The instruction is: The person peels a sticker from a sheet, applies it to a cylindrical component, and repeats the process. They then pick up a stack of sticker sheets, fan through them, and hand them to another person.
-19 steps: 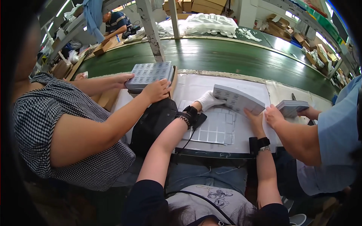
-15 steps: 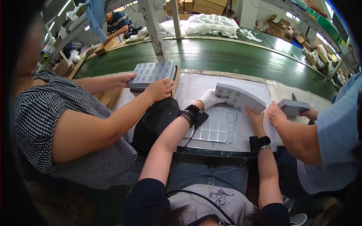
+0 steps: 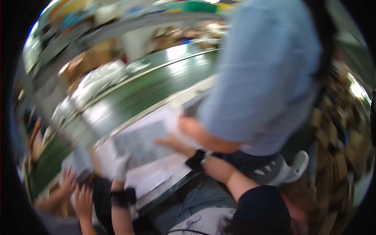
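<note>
The whole picture is smeared by motion. A stack of grey printed sheets [image 3: 141, 140] spans the space between my two hands, above the white worktop. My left hand [image 3: 120, 166], in a white glove, is closed on its near left side. My bare right hand [image 3: 172, 144] holds the right edge, fingers pointing left. Single fingers are hard to make out. Each of my wrists wears a black band.
At the right, close to my right hand, a person in a light blue shirt [image 3: 262, 78] stands at the table. Another person's hands [image 3: 80, 192] are at the lower left, by a grey stack [image 3: 77, 161]. Behind runs a green conveyor belt [image 3: 156, 86]; cardboard [image 3: 333, 156] lies at far right.
The view has swung to the right and blurred. The sheets, raised and bent before, now look flatter between my hands. The person in blue fills more of the picture.
</note>
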Motion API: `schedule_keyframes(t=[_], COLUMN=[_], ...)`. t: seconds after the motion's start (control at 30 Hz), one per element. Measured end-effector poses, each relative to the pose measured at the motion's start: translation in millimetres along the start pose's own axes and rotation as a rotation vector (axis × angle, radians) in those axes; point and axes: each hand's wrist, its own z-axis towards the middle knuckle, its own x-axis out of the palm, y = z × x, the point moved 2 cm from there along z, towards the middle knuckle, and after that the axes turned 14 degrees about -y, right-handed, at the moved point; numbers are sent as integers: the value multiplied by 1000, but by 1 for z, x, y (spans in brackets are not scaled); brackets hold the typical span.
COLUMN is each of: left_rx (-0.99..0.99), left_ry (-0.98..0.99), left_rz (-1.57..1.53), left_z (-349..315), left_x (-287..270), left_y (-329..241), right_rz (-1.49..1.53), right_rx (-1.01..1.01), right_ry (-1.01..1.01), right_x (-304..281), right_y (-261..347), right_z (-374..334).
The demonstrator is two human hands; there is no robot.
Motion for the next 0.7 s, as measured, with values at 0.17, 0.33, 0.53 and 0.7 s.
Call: schedule_keyframes(t=[0.17, 0.33, 0.53, 0.7], left_rx=[22, -171, -137, -200], left_ry=[75, 132, 164, 143], left_rz=[-246, -349, -280, -396], left_z=[-27, -29, -32, -34], left_x=[15, 23, 27, 29], left_y=[-3, 33, 30, 32], right_rz=[591, 606, 508, 451], right_rx=[262, 376, 178, 97], right_ry=[19, 42, -15, -167], right_x=[6, 1, 10, 13], right_y=[11, 9, -12, -15], right_z=[-27, -52, -51, -55])
